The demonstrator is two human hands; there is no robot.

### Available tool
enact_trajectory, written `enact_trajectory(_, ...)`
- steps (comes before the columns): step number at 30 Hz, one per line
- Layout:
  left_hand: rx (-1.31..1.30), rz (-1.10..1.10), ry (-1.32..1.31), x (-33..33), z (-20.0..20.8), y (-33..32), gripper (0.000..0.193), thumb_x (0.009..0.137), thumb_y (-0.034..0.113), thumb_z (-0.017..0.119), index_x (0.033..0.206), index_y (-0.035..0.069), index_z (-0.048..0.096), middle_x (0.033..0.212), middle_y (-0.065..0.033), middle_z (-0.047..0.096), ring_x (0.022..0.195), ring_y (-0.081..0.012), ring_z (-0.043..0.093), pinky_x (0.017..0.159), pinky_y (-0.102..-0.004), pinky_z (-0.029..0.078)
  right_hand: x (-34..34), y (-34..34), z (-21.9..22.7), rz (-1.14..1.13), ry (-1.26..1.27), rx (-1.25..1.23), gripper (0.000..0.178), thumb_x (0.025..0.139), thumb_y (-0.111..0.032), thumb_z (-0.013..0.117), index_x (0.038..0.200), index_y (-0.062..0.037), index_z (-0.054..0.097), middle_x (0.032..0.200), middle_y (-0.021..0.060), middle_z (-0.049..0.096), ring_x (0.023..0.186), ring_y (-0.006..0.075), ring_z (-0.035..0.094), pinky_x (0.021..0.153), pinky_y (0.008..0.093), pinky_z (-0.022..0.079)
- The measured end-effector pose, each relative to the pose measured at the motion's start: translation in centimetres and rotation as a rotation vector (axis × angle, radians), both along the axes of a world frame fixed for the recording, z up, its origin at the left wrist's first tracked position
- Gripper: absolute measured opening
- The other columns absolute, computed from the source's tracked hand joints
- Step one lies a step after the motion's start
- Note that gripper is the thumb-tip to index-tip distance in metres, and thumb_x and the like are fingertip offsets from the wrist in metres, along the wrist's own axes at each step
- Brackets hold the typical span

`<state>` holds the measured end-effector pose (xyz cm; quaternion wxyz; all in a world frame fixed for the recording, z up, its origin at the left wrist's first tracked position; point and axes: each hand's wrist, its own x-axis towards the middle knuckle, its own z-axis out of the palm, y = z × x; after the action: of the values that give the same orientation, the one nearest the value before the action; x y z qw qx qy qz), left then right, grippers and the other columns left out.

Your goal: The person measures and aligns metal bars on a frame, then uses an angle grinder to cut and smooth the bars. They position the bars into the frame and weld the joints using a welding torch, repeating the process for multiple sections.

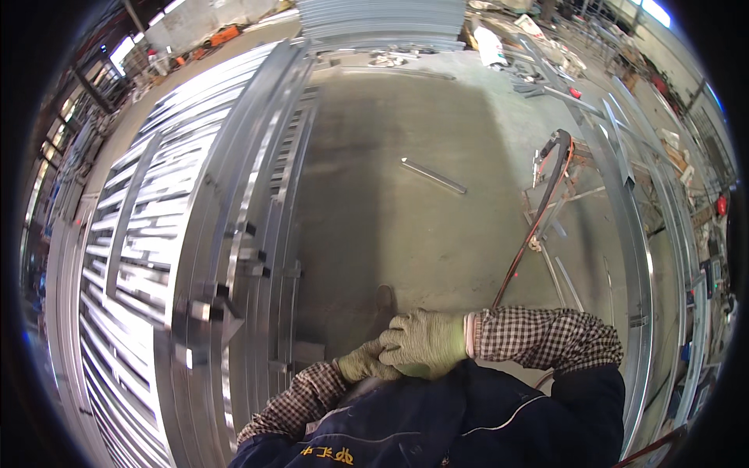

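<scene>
My two hands meet close in front of my dark jacket, both in yellowish-green work gloves. My right hand lies over the fingers of my left hand, its own fingers curled and pressed against them. Whatever the right fingers may grip is hidden from view. The left hand's fingers are mostly covered, so their pose does not show. Checked sleeves cover both forearms. Just beyond the hands, the tip of a shoe shows on the floor.
Stacked silvery metal frames with many bars stand close at my left. A short metal bar lies on the concrete floor ahead. To the right, a dark hose hangs over a metal stand, beside long metal rails. Stacked sheets stand far ahead.
</scene>
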<state>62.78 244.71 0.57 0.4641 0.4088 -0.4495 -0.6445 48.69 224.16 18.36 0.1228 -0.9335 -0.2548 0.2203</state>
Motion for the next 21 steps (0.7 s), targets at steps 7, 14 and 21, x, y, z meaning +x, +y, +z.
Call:
enact_trajectory(7, 0.305, 0.055, 0.454, 12.1, 2.4, -13.3, 0.082, 0.087, 0.010, 0.096, 0.159, 0.008, 0.057, 0.154, -0.0115, 0.066, 0.145, -0.0243, 0.059, 0.123, -0.0419, 0.050, 5.0, -15.7, -0.2, -0.662, -0.526, 0.190, 0.072, 0.092, -0.038, 0.081, 0.156, -0.0129, 0.058, 0.148, 0.0169, 0.063, 0.134, 0.0384, 0.064, 0.108, 0.0540, 0.057)
enact_trajectory(14, 0.483, 0.033, 0.333, 18.8, 7.7, -22.7, 0.089, 0.086, 0.003, 0.095, 0.162, 0.006, 0.051, 0.150, -0.0095, 0.067, 0.139, -0.0237, 0.062, 0.120, -0.0395, 0.053, 10.6, -19.5, -1.9, -1.451, -0.093, 0.772, 0.081, 0.091, -0.039, 0.090, 0.157, -0.0057, 0.056, 0.136, 0.0268, 0.071, 0.126, 0.0394, 0.072, 0.106, 0.0465, 0.060)
enact_trajectory(21, 0.491, 0.003, 0.088, 23.8, 5.7, -34.7, 0.096, 0.083, 0.011, 0.099, 0.165, 0.005, 0.048, 0.156, -0.0093, 0.064, 0.146, -0.0240, 0.056, 0.126, -0.0417, 0.045, 13.3, -30.7, -6.3, -1.425, -0.003, 1.047, 0.094, 0.091, -0.045, 0.088, 0.166, -0.0076, 0.046, 0.153, 0.0290, 0.062, 0.139, 0.0416, 0.064, 0.116, 0.0448, 0.053)
